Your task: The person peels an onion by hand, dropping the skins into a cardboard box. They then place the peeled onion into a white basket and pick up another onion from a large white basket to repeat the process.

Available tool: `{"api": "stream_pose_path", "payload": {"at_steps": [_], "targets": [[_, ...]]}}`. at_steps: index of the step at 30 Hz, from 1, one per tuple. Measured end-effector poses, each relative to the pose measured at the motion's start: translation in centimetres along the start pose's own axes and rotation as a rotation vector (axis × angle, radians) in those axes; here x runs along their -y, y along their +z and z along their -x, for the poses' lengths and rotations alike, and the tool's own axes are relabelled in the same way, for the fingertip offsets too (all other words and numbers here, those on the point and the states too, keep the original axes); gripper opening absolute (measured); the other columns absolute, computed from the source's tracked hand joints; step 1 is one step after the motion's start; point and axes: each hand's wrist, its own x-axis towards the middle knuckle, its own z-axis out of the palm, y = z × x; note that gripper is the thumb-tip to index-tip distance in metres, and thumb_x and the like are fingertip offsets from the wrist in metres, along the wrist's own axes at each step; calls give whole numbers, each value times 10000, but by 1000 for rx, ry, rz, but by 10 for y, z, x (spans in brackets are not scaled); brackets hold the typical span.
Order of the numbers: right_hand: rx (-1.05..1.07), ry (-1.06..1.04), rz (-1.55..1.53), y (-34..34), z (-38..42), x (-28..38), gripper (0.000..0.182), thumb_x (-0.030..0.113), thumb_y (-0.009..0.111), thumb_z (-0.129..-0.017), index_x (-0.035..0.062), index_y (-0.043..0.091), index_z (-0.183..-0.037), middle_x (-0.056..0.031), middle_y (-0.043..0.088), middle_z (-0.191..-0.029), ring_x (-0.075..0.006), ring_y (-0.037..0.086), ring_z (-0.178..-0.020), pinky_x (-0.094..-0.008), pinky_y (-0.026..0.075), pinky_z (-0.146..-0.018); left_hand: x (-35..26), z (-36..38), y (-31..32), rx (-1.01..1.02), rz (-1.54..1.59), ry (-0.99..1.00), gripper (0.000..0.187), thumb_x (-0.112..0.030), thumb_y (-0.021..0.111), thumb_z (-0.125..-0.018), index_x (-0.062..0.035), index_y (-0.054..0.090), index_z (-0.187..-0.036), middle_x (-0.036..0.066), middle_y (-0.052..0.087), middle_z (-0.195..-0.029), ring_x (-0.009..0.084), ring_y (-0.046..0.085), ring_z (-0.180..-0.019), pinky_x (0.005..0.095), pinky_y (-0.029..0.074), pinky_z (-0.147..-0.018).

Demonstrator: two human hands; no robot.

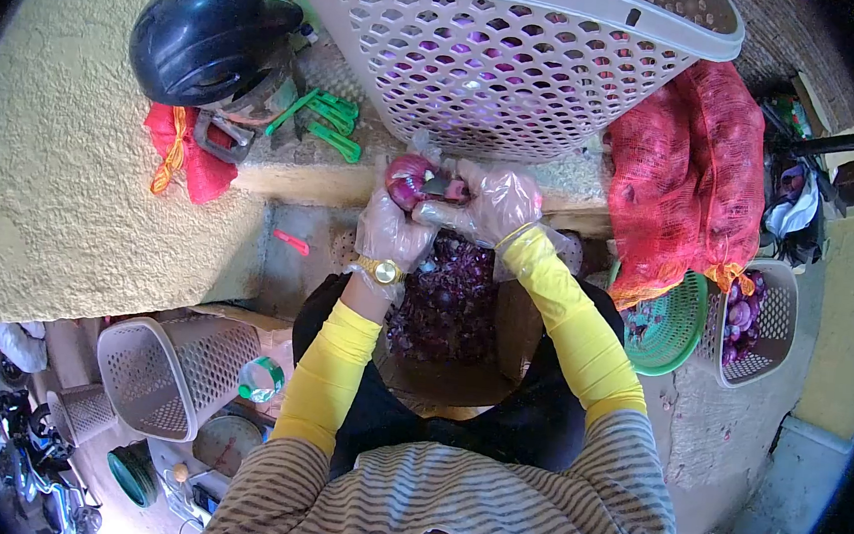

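A red onion (410, 181) sits in the gloved fingers of my left hand (393, 230), which are wrapped around its underside. My right hand (502, 205), also in a clear plastic glove, grips a small cutting tool (440, 186) with a dark blade; its blade lies against the onion's right side, and its handle is mostly hidden by the fingers. Right below both hands, between the knees, stands a cardboard box (516, 336) holding a heap of purple onion skins (442, 303).
Ahead, a large perforated basket (492, 71) of onions stands on a ledge. Red mesh sacks (691, 167) hang over its right side, above a green basket (668, 331) and an onion crate (758, 328). Left are green-handled tools (328, 121), a black helmet (204, 39) and a tipped basket (173, 373).
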Motion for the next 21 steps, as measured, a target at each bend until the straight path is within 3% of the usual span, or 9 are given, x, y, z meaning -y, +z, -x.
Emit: {"api": "stream_pose_path", "payload": {"at_steps": [3, 5, 12, 14, 15, 17, 18, 20, 21], "targets": [[-24, -8, -36, 5, -2, 4, 580, 685, 770, -675, 117, 679, -754, -96, 631, -597, -322, 640, -552, -433, 509, -552, 0, 11, 19, 47, 93, 42, 394, -387, 429, -1056, -37, 575, -1161, 170, 632, -1126, 336, 628, -1040, 497, 561, -922], [39, 16, 19, 7, -3, 6, 566, 665, 746, -716, 106, 706, -791, -112, 628, -584, -339, 637, -537, -440, 511, -544, -6, 11, 13, 80, 43, 3, 513, -469, 350, -1067, -72, 530, -1339, 122, 625, -1166, 301, 595, -1125, 470, 485, -1021], [92, -101, 100, 17, -4, 0, 565, 660, 727, -740, 99, 710, -804, -125, 627, -577, -351, 644, -535, -448, 523, -552, -6, 17, 21, 80, 44, 36, 568, -534, 350, -1049, -92, 521, -1362, 129, 623, -1207, 292, 585, -1132, 466, 468, -1042], [110, -133, 106, 12, -5, 6, 581, 680, 731, -725, 107, 711, -817, -118, 630, -587, -345, 645, -541, -443, 524, -553, -3, 16, 11, 120, -414, 253, 575, -534, 353, -1047, -72, 525, -1343, 124, 624, -1209, 290, 593, -1127, 460, 483, -1029], [110, -133, 106, 13, -5, 5, 581, 680, 731, -725, 107, 711, -817, -118, 630, -587, -345, 645, -541, -443, 524, -553, -3, 17, 12, 119, -414, 254, 575, -534, 353, -1047, -72, 525, -1343, 124, 624, -1209, 290, 593, -1127, 460, 483, -1029], [84, -51, 8, 14, -3, 3, 587, 694, 747, -698, 117, 683, -780, -107, 628, -596, -341, 646, -555, -436, 519, -553, -4, 18, 13, 131, -925, 443, 560, -508, 358, -1054, -43, 527, -1318, 136, 620, -1217, 299, 601, -1131, 465, 502, -1014], [84, -50, 8, 12, -4, 4, 587, 694, 747, -698, 117, 683, -780, -107, 628, -596, -341, 646, -555, -436, 519, -553, -3, 16, 14, 131, -925, 443, 560, -508, 358, -1054, -43, 527, -1318, 136, 620, -1217, 299, 601, -1131, 465, 502, -1014], [26, -13, 13, 6, -4, 6, 592, 700, 769, -668, 124, 644, -729, -95, 627, -606, -328, 647, -569, -427, 515, -563, -3, 11, 15, 139, -133, 148, 523, -470, 388, -1058, -22, 533, -1285, 156, 616, -1216, 310, 607, -1134, 476, 516, -1002], [25, -12, 13, 4, -5, 7, 592, 700, 769, -668, 124, 644, -729, -95, 627, -606, -328, 647, -569, -427, 515, -563, -3, 13, 21, 139, -134, 146, 523, -470, 388, -1058, -22, 533, -1285, 156, 616, -1216, 310, 607, -1134, 476, 516, -1002]]}}
